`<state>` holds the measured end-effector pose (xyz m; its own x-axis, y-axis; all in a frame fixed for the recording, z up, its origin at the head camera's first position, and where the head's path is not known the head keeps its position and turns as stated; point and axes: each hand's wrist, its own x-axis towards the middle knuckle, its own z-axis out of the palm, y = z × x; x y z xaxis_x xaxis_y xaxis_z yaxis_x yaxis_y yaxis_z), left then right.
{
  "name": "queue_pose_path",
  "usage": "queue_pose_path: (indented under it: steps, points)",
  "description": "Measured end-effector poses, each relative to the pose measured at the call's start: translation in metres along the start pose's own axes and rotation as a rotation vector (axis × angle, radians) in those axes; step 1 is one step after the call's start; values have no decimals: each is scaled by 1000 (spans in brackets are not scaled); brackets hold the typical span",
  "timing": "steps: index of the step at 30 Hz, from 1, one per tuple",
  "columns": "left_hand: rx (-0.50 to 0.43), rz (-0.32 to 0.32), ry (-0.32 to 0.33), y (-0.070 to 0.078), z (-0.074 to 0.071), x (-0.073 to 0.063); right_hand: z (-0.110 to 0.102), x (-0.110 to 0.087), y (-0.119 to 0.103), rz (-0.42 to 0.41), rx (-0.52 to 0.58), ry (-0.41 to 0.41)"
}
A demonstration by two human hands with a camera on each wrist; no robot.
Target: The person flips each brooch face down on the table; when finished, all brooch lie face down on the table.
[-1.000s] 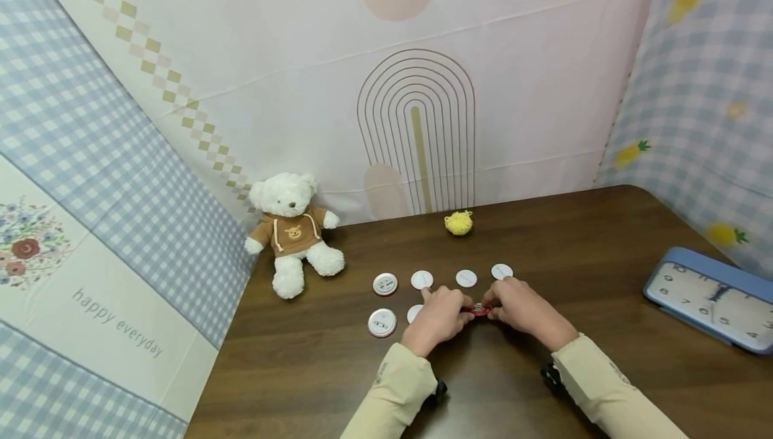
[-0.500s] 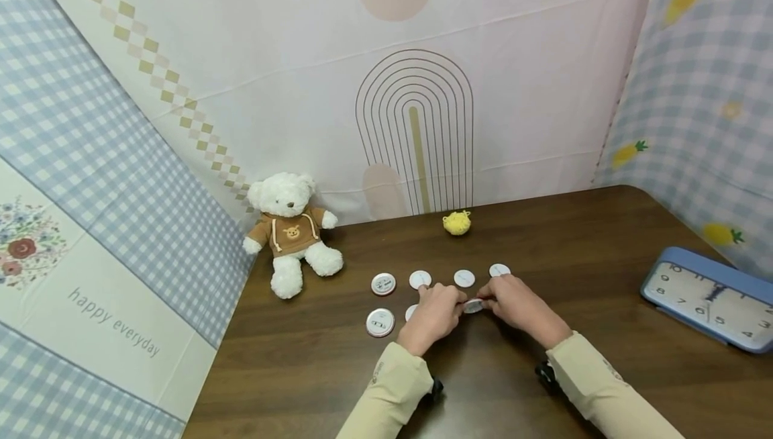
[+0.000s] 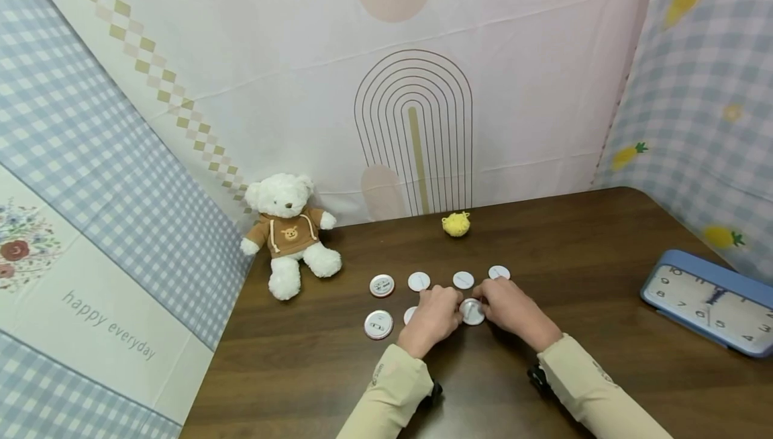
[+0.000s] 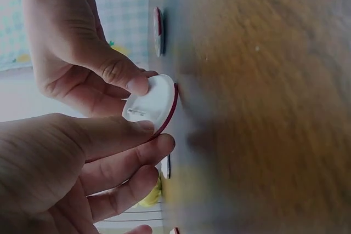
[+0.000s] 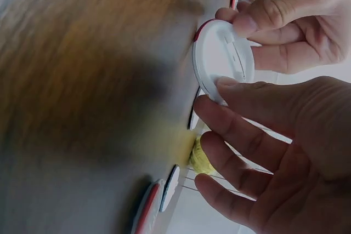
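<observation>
Between both hands, just above the table, is a round pin-back badge (image 3: 472,312), its pale back and pin facing up and a red rim showing in the left wrist view. My left hand (image 3: 431,315) pinches its left edge between thumb and fingers. From the opposite side my right hand (image 3: 510,305) pinches the edge, thumb on the back (image 5: 219,58). Beyond the hands lie a white badge (image 3: 463,280) and another badge (image 3: 498,272), the latter partly behind the right hand. A further white badge (image 3: 410,315) is partly hidden by the left hand.
More badges lie to the left: a white one (image 3: 419,282), an upper one (image 3: 382,285) and a lower one with its pin up (image 3: 378,325). Farther back are a yellow fuzzy ball (image 3: 455,224) and a white teddy bear (image 3: 290,234). A blue clock (image 3: 709,301) stands at right.
The badge in the hands has turned over: a red, patterned edge showed at first, then it tilted, and now its pale back faces up. Both hands stay in nearly the same place.
</observation>
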<state>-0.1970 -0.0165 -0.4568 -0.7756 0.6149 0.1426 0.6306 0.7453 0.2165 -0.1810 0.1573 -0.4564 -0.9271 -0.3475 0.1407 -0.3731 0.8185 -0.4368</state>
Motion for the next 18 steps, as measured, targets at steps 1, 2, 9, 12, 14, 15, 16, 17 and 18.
queue_pose_path:
  steps: [1,2,9,12,14,15,16,17,18]
  points:
    - [4,-3,0,0,1,0,0,0,-1,11,1,-4]
    - [5,-5,-1,0,1,1,0,0,-1,19,-1,-7]
    - [6,-48,-21,4,4,3,3,2,-5,38,-20,-10]
    - [6,-71,-39,6,4,2,3,3,-6,72,-42,-23]
    - [5,-82,-47,8,5,3,4,3,-8,107,-50,-37]
    - [4,-84,-48,8,6,2,3,3,-8,117,-53,-41]
    - [5,-84,-47,9,7,3,4,3,-8,125,-57,-46]
    - [8,-84,-46,9,7,3,4,3,-9,132,-58,-49]
    - [13,-85,-45,9,8,3,4,3,-8,133,-62,-51]
